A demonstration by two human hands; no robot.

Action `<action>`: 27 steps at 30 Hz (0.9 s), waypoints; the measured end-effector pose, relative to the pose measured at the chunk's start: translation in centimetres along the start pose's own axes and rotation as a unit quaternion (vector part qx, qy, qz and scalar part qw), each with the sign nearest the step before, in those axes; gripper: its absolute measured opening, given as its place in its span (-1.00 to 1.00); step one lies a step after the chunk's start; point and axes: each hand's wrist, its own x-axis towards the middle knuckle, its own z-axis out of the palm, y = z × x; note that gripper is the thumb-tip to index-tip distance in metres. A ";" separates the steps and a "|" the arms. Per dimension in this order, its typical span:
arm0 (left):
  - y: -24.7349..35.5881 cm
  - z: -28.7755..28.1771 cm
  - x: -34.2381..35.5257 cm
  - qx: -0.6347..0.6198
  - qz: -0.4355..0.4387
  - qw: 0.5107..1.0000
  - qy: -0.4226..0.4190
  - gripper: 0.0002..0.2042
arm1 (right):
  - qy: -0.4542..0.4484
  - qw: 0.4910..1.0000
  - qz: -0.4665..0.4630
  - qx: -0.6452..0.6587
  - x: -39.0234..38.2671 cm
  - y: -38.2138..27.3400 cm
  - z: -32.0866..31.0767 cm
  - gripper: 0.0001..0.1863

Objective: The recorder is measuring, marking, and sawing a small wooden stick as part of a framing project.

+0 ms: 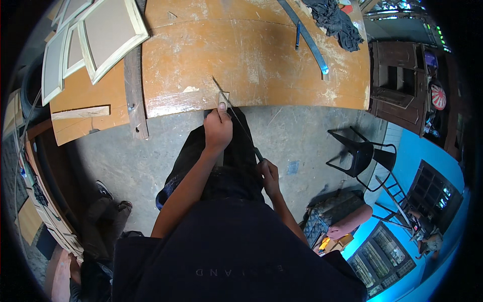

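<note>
My left hand (218,130) is closed on a narrow wooden strip (224,95) at the near edge of the table, its thumb pressed on top. The strip's end lies on the tabletop, and a pale length shows below the wrist. Lower and to the right, my right hand (270,177) is wrapped round the dark handle of a saw (241,124). The long thin blade is seen nearly edge-on. It slants up and left across the strip, past my left thumb, with its tip over the table. Whether its teeth have cut into the wood cannot be made out.
The worn orange-brown table (201,50) carries pale wooden frames (108,38) at left, a wooden offcut (80,112), a long metal strip (307,43), a blue pen (298,35) and dark cloth (339,25). A black chair (359,158) stands right. Another person's legs (103,221) show lower left.
</note>
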 end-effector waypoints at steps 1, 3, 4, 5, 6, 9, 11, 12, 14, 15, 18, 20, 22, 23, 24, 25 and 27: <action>0.3 -0.1 0.0 0.001 0.000 1.000 0.000 -0.48 | 0.039 0.999 0.013 -0.002 0.3 0.0 0.5 -0.41; 1.0 -0.2 -0.1 -0.003 -0.009 1.000 -0.003 -0.48 | 0.077 0.997 0.026 -0.003 0.7 -0.1 1.0 -0.32; 1.0 -0.3 -0.1 -0.002 -0.008 1.000 -0.002 -0.48 | 0.098 0.993 0.050 -0.032 1.0 -0.5 1.2 -0.29; 1.0 -0.5 0.0 0.010 -0.005 1.000 -0.002 -0.49 | 0.118 0.988 0.074 -0.060 1.4 -0.9 1.4 -0.25; 0.9 -0.6 0.0 0.022 -0.003 1.000 -0.001 -0.49 | 0.116 0.989 0.073 -0.060 2.1 -1.1 2.0 -0.25; 1.2 -0.5 -0.1 0.042 0.021 0.999 0.015 -0.49 | 0.150 0.987 0.029 -0.055 5.8 -2.3 4.5 -0.29; 1.5 -0.6 -0.2 0.042 0.007 0.999 0.013 -0.50 | 0.127 0.991 0.021 -0.032 9.5 -4.7 6.3 -0.32; 1.6 -0.7 -0.1 0.040 -0.006 0.999 0.013 -0.50 | 0.118 0.993 0.007 -0.021 11.1 -6.4 7.5 -0.32; 2.0 -0.2 -0.2 0.042 -0.001 0.999 0.012 -0.50 | 0.124 0.992 -0.019 -0.002 12.7 -5.6 8.0 -0.34; 2.1 0.0 -0.2 0.043 0.004 0.999 0.010 -0.50 | 0.132 0.990 -0.044 0.017 13.0 -4.9 8.0 -0.36; 1.4 -0.6 -0.2 0.055 -0.002 0.998 0.000 -0.51 | 0.135 0.991 0.002 -0.017 9.2 -0.5 5.7 -0.39; 1.9 -0.8 -0.2 0.047 -0.016 0.999 -0.006 -0.52 | 0.153 0.988 0.014 -0.024 7.5 -0.6 5.2 -0.40; 1.7 -0.7 -0.3 0.038 -0.027 0.999 -0.007 -0.52 | 0.170 0.985 0.021 -0.030 6.8 -0.8 4.8 -0.41; 1.3 -0.5 -0.4 0.043 -0.013 0.999 0.003 -0.51 | 0.146 0.988 0.046 -0.006 7.0 -0.9 4.6 -0.41; 0.8 -0.5 -0.3 0.049 0.000 0.999 0.013 -0.50 | 0.122 0.990 0.072 0.018 7.2 -1.0 4.6 -0.41; 0.9 -0.5 -0.4 0.049 -0.001 0.999 0.009 -0.50 | 0.125 0.989 0.074 0.019 7.6 -0.9 4.6 -0.41; 1.7 -0.4 -0.4 0.037 -0.004 0.999 -0.007 -0.53 | 0.098 0.993 0.065 -0.017 10.1 -1.0 4.7 -0.48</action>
